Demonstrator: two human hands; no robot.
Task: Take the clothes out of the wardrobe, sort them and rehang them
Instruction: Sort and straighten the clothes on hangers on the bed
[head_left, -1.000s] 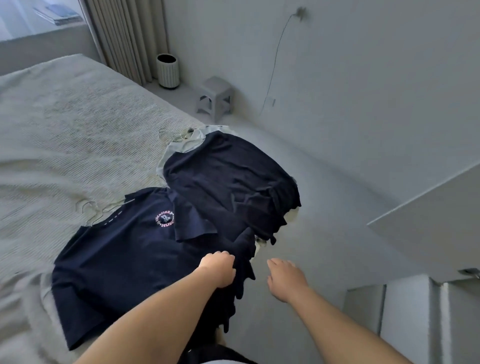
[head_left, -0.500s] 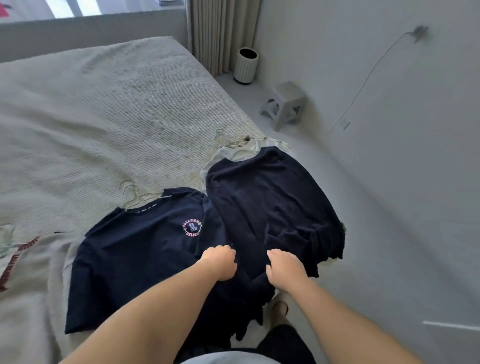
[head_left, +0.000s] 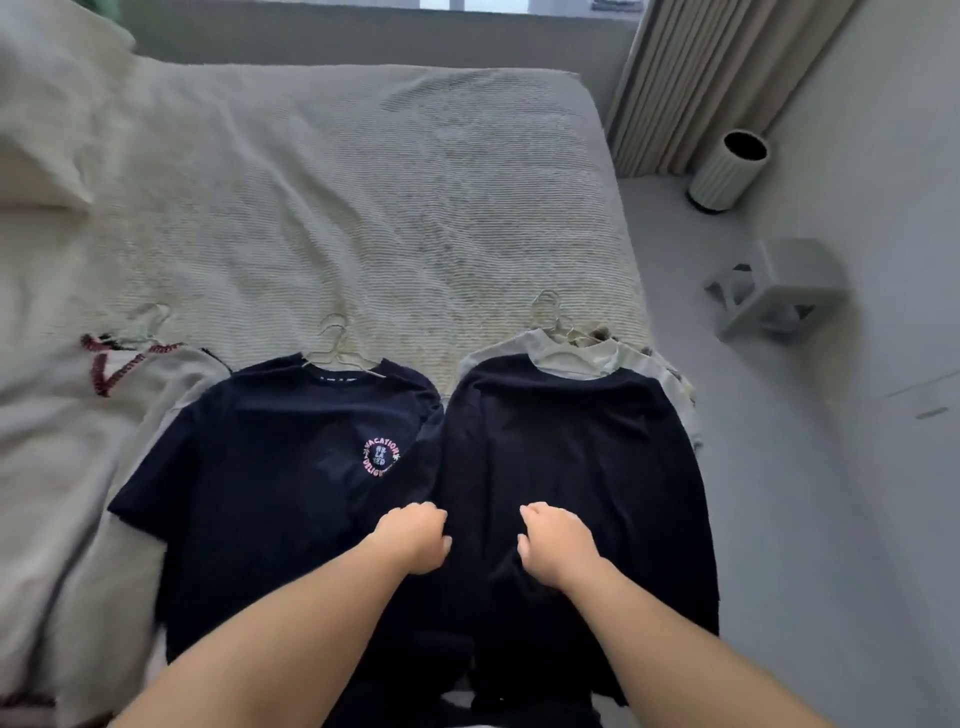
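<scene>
Two dark navy shirts lie side by side on the bed (head_left: 363, 208), each on a wire hanger. The left one, a navy logo T-shirt (head_left: 270, 467), has a round pink print on the chest. The right one, a plain dark shirt (head_left: 571, 447), lies on top of a pale grey shirt (head_left: 571, 358) whose collar shows above it. My left hand (head_left: 413, 538) is curled at the plain shirt's left edge and my right hand (head_left: 556, 540) at its middle, both gripping its fabric. Its lower hem hangs over the bed's edge.
A white garment with red trim (head_left: 135, 364) lies on the bed at the left, with a pillow (head_left: 41, 130) behind it. On the floor to the right stand a ribbed white bin (head_left: 727, 171) and a small grey stool (head_left: 779, 291), beside a curtain (head_left: 701, 78).
The view swung left from the wall to face the bed squarely. My right hand came down onto the plain dark shirt, and the shirt now lies flatter and straighter.
</scene>
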